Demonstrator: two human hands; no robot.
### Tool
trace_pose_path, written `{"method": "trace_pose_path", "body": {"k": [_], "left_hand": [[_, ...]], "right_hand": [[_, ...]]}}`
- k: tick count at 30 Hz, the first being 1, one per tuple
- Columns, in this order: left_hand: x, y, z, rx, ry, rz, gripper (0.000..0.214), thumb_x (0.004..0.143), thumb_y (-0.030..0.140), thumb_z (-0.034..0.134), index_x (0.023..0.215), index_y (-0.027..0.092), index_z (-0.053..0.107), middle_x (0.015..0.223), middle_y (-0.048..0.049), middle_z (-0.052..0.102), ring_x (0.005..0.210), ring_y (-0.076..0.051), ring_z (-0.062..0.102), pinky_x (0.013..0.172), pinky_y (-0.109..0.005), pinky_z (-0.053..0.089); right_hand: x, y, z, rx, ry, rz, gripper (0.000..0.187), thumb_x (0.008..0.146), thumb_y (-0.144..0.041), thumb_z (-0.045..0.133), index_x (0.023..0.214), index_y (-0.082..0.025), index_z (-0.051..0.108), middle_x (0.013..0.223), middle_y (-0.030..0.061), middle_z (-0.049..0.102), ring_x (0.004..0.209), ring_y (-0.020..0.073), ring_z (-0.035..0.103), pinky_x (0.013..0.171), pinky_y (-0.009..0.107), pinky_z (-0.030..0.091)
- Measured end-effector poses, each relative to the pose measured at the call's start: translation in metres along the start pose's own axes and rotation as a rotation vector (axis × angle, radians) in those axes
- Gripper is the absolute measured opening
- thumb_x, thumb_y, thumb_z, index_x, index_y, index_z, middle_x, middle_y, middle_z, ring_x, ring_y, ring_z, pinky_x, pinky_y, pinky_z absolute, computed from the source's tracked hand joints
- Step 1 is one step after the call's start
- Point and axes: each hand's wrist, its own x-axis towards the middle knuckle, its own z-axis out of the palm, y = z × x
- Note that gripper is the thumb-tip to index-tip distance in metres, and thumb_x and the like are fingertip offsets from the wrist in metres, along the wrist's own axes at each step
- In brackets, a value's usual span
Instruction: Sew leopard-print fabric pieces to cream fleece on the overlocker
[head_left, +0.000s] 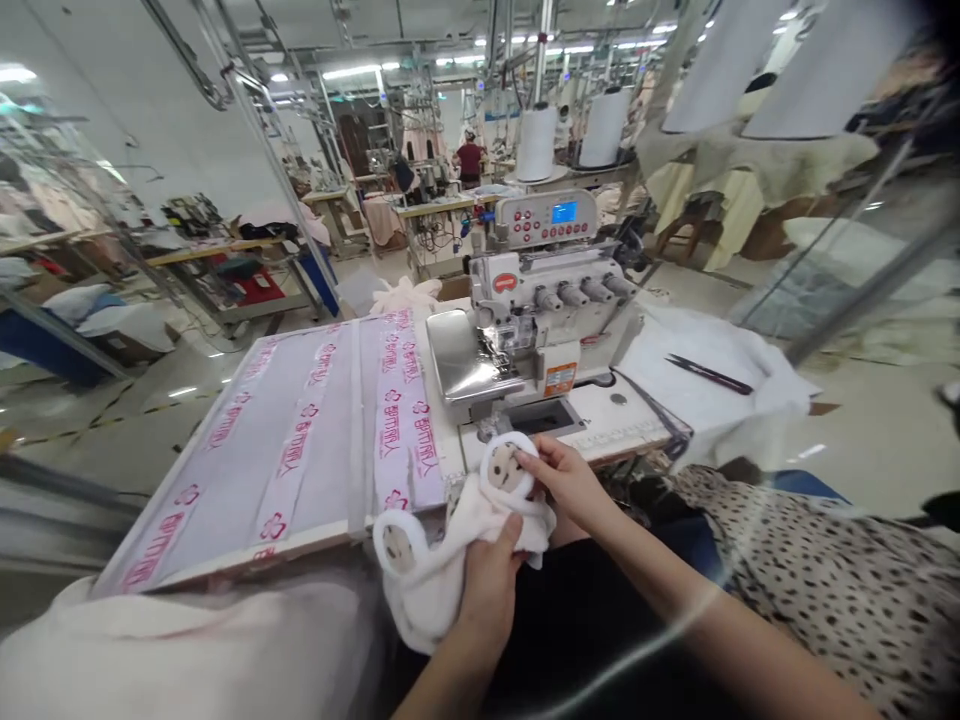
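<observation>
A pale, fluffy fabric piece (pixel 442 585) with two rounded, ear-like parts, each faced with spotted cloth inside a white rim, hangs at the table's front edge. My left hand (pixel 491 580) is closed round its middle, thumb on top. With fingers pinched, my right hand (pixel 559 475) grips the rim of the right-hand ear-like part (pixel 507 468). The left-hand one (pixel 397 548) hangs free of my fingers. Just beyond my hands stands a white overlock sewing machine (pixel 547 300) with a metal plate and a lit blue display.
Left of the machine, a tabletop (pixel 315 420) is covered with pink-printed tape. Dark tweezers (pixel 709 374) lie on white cloth (pixel 720 345) at right. Pale fabric (pixel 187 650) is heaped at front left, spotted fabric (pixel 840 570) at right. Thread cones (pixel 536 145) stand behind; a person (pixel 469 160) is far off.
</observation>
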Motion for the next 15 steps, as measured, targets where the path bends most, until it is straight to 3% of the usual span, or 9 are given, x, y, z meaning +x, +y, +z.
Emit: {"method": "trace_pose_path", "body": {"k": [3,6,9,12,15], "left_hand": [[0.001,-0.005,-0.002,-0.064,-0.092,0.027,0.052,0.073,0.024,0.064,0.122,0.023,0.047,0.125,-0.0080,0.051,0.116,-0.019,0.047,0.101,-0.037,0.035],[0.002,-0.007,-0.004,-0.040,-0.045,0.075,0.050,0.073,0.021,0.064,0.120,0.021,0.048,0.126,-0.0071,0.051,0.118,-0.017,0.045,0.103,-0.032,0.032],[-0.001,-0.007,-0.002,0.016,0.027,0.082,0.046,0.072,0.022,0.064,0.117,0.019,0.051,0.121,-0.0080,0.055,0.117,-0.019,0.046,0.102,-0.035,0.034],[-0.009,-0.008,-0.002,0.163,0.128,0.136,0.041,0.070,0.021,0.066,0.109,0.018,0.056,0.119,-0.0071,0.056,0.120,-0.021,0.043,0.104,-0.037,0.031],[-0.018,-0.008,-0.006,0.396,0.188,0.224,0.038,0.062,0.019,0.072,0.098,0.020,0.061,0.120,-0.0042,0.055,0.128,-0.019,0.031,0.109,-0.033,0.018]], "right_hand": [[-0.003,0.003,0.000,0.081,-0.012,0.030,0.037,0.067,-0.050,0.063,0.070,-0.017,0.047,0.057,-0.0053,0.047,0.047,0.0073,0.042,0.043,0.020,0.036],[-0.006,0.006,-0.001,0.083,-0.048,0.013,0.034,0.070,-0.048,0.062,0.070,-0.017,0.046,0.055,-0.0063,0.042,0.046,0.0063,0.039,0.043,0.019,0.033],[-0.012,0.004,0.001,0.015,-0.060,-0.036,0.032,0.074,-0.048,0.058,0.072,-0.017,0.047,0.058,-0.0051,0.043,0.051,0.0073,0.039,0.046,0.019,0.033],[-0.015,-0.004,0.004,-0.101,-0.018,-0.082,0.034,0.078,-0.048,0.052,0.069,-0.016,0.050,0.062,-0.0022,0.047,0.058,0.0095,0.042,0.051,0.020,0.035],[-0.014,-0.006,0.009,-0.088,0.063,-0.088,0.039,0.076,-0.050,0.052,0.058,-0.016,0.044,0.057,-0.0029,0.042,0.054,0.0088,0.037,0.049,0.020,0.032]]}}
